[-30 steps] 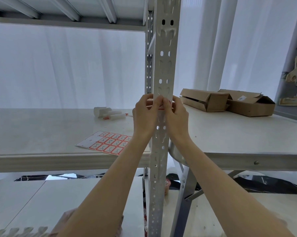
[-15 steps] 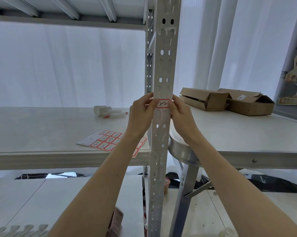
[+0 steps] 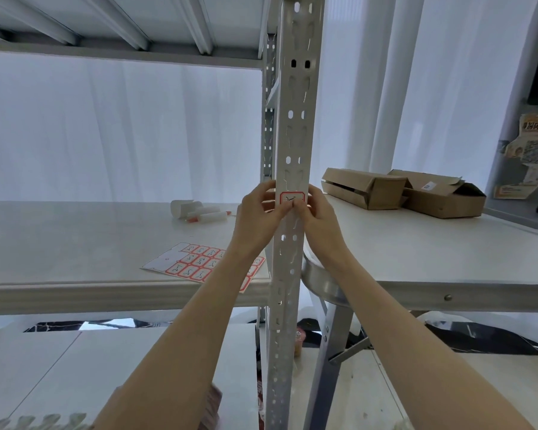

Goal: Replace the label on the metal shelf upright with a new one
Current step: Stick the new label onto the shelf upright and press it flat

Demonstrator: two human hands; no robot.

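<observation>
A white label (image 3: 292, 197) with a red border and dark handwriting sits flat on the front face of the perforated metal shelf upright (image 3: 295, 119), at hand height. My left hand (image 3: 256, 212) wraps the upright's left edge and my right hand (image 3: 320, 215) wraps its right edge. Both thumbs meet on the label's lower edge and press it against the metal. A sheet of matching red-bordered labels (image 3: 196, 262) lies on the shelf board (image 3: 75, 237) behind my left forearm, partly hidden by it.
White marker pens and a small white roll (image 3: 205, 214) lie farther back on the shelf board. Two open cardboard boxes (image 3: 366, 187) (image 3: 444, 197) rest on the surface to the right. A round metal stool (image 3: 320, 277) stands just behind the upright.
One second ago my fingers covered the label. They then parted to its sides and showed it. Now both thumbs have slid down and together onto its lower edge.
</observation>
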